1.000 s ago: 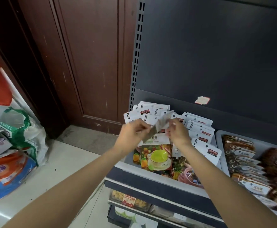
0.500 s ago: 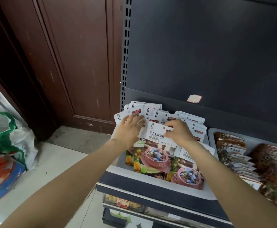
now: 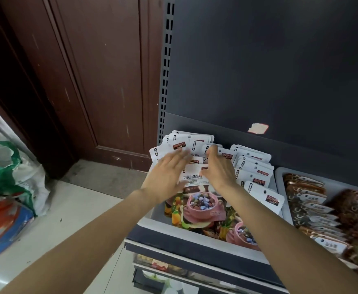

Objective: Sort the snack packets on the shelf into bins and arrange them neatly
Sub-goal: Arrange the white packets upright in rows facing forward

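Packets with white headers [image 3: 197, 179] stand in rows inside the grey bin [image 3: 195, 232] on the shelf. Left hand [image 3: 165, 177] lies flat over the left row, fingers straight and blurred, seemingly touching. Right hand [image 3: 220, 168] rests beside it, fingers curled over the packet tops.

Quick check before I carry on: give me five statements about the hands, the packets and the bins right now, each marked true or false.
1. Both hands are over the left bin. True.
2. The left hand has its fingers spread flat on the packets. True.
3. The front packet shows a green cup. False: a pink cup of coloured candies.
4. The right bin holds white packets. False: brown packets with white labels.
5. The right hand lifts a packet clear of the bin. False: it rests among the white packets.
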The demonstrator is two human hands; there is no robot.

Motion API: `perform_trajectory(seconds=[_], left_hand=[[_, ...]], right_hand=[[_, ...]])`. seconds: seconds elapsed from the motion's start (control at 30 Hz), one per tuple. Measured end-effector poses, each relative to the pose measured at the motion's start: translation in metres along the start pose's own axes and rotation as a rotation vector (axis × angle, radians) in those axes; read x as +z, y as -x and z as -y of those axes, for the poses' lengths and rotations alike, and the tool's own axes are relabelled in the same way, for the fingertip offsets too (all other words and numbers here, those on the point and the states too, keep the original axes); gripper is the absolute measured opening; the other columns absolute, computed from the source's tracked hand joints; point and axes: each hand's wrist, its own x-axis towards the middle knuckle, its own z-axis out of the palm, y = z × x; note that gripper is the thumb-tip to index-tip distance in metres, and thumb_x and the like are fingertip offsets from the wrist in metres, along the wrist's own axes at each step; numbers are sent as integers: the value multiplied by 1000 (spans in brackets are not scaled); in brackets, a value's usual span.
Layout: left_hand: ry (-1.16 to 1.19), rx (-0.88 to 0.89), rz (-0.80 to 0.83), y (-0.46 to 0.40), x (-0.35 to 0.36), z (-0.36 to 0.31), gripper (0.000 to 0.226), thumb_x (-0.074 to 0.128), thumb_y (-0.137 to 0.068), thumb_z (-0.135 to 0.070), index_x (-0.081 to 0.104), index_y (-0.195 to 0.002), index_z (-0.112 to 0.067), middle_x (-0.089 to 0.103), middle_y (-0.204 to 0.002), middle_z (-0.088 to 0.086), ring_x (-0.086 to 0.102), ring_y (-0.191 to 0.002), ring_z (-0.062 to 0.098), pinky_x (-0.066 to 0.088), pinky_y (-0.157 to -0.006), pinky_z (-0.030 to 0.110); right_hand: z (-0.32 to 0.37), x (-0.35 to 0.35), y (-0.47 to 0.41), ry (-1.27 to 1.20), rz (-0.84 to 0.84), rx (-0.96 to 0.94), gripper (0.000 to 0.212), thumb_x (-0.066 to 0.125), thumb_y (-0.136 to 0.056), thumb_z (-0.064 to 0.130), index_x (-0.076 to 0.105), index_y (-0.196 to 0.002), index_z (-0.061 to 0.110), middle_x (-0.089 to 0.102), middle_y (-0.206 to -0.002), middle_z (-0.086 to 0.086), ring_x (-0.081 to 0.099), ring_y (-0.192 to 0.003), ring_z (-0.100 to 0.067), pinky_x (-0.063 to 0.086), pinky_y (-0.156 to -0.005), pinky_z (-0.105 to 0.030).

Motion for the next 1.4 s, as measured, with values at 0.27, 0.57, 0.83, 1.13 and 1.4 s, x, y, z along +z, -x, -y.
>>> perform_trajectory(seconds=[0.27,0.57,0.83,1.13,1.4], left_hand=[[-334,36,213,1,31,-5,124,62,-73,-69,-31,-143,-26,-49,-141,9,-39,-135,28,-21,-110,50],[-400,-132,136,3,33,-5,124,61,-79,-62,-34,-142,-15,-46,-142,20,-44,-131,34,-27,-106,52],[-630,35,-1,16,24,4,90,45,-84,-6,-19,-148,-7,-24,-155,16,-19,-143,32,-7,-114,51],[-631,-16,72,13,31,-10,91,44,-97,-13,-36,-138,-1,-36,-147,21,-28,-137,35,-12,-109,55],[-789,427,168,14,21,-10,95,47,-96,-13,-38,-139,-8,-42,-145,14,-31,-136,32,-15,-109,47]], right_hand=[[-9,-1,-4,-16,-33,-60,35,69,-85,26,65,-118,16,43,-133,-2,35,-128,-20,35,-103,-30],[-21,-27,-20,-20,3,34,31,59,-91,19,58,-122,16,62,-113,-7,58,-106,-28,44,-80,-35],[4,-22,-16,-289,-110,-107,19,57,-92,20,69,-99,7,66,-100,-6,60,-91,-23,46,-75,-36],[-19,-28,23,16,-41,-61,62,60,-91,16,31,-145,26,31,-147,1,28,-136,-19,30,-110,-32],[-55,-20,89,287,10,17,73,68,-84,40,34,-146,20,22,-154,-13,18,-144,-32,21,-117,-46]])
